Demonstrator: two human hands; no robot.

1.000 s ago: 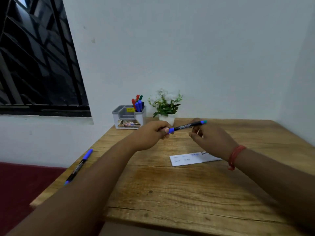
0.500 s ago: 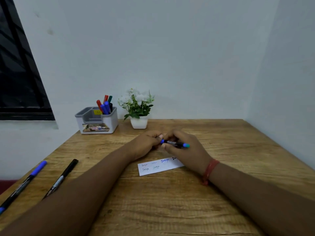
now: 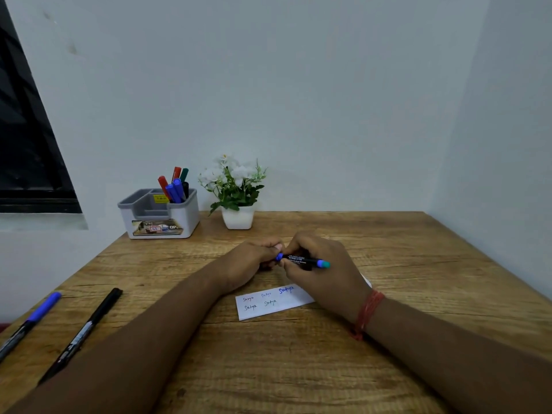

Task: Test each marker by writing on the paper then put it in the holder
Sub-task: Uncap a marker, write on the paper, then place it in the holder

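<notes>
Both hands meet over the middle of the tabletop [image 3: 298,369], just beyond the paper [image 3: 268,306]. The right hand [image 3: 325,270] curls its fingers round the barrel of a blue marker [image 3: 301,260], which lies roughly level across its knuckles with the teal end pointing away to the right. The left hand [image 3: 254,261] is closed at the marker's blue end, apparently pinching the cap there, though whether the cap is coming off or going on cannot be told. The paper lies partly under the right wrist and already carries five small written words in several colours, so several tests appear done. Far beyond the left hand, against the wall, the holder [image 3: 167,216] stands with a cluster of red, blue, green and black markers upright in its back compartment, which fits that reading. Well out to the left of the left forearm, two more lie loose near the tabletop's edge: a second blue marker [image 3: 33,321] and a black marker [image 3: 86,330]; these look untested, so with the one in hand about three remain. The tabletop is rough-grained wood set into a corner of pale walls, with a small white potted plant [image 3: 236,195] just right of the holder and a dark window [image 3: 27,138] to the left.
</notes>
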